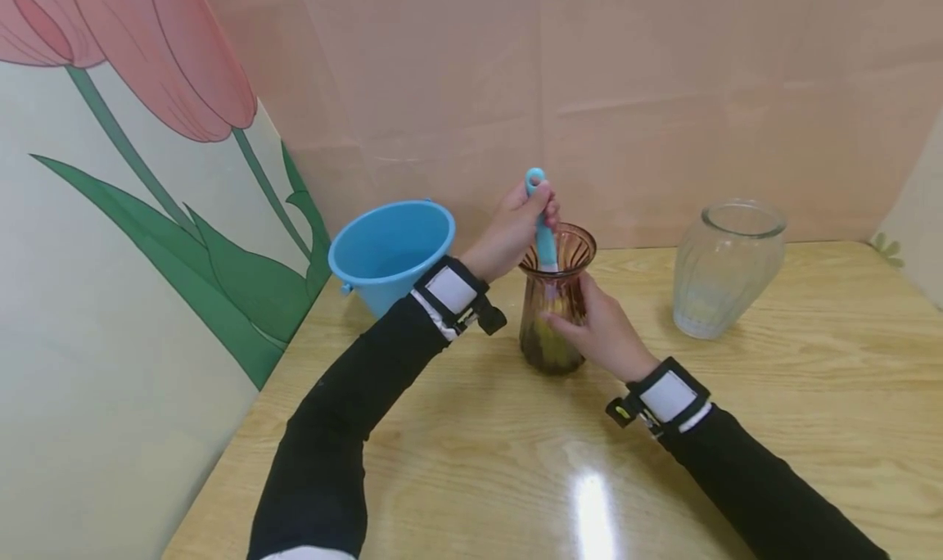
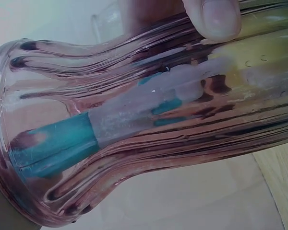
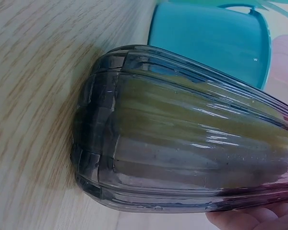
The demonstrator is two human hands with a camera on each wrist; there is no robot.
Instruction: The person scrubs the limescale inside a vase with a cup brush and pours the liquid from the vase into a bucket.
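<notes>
The person stands a ribbed, amber-tinted glass vase [image 1: 554,306] upright on the wooden table [image 1: 471,462], roughly midway between a blue bucket [image 1: 390,253] at the back left and a clear glass vase [image 1: 725,269] well apart to the right; the right hand [image 1: 600,331] wraps the tinted vase's belly from the side, fingers curled round the glass, apparently to keep it from turning or tipping while the tool works inside; the left hand [image 1: 516,228] closes in a fist round the top of a blue-handled brush [image 1: 541,220], whose handle goes straight down through the flared mouth, a grip that would suit pushing and twisting along the vase's axis; the left wrist view shows the teal handle [image 2: 53,143] passing into a pale, cloudy section [image 2: 149,108] within the ribbed neck, and a thumb tip [image 2: 216,17] pressed on the outside of the glass; the right wrist view shows the vase's lower body [image 3: 182,139] resting on the table, a murky yellowish content or brush head inside, which of the two cannot be told, with the bucket [image 3: 211,40] just behind; the bucket's place close at hand may serve for rinsing or tipping out, though what it holds is not visible; both forearms wear black sleeves with strapped wrist bands.
</notes>
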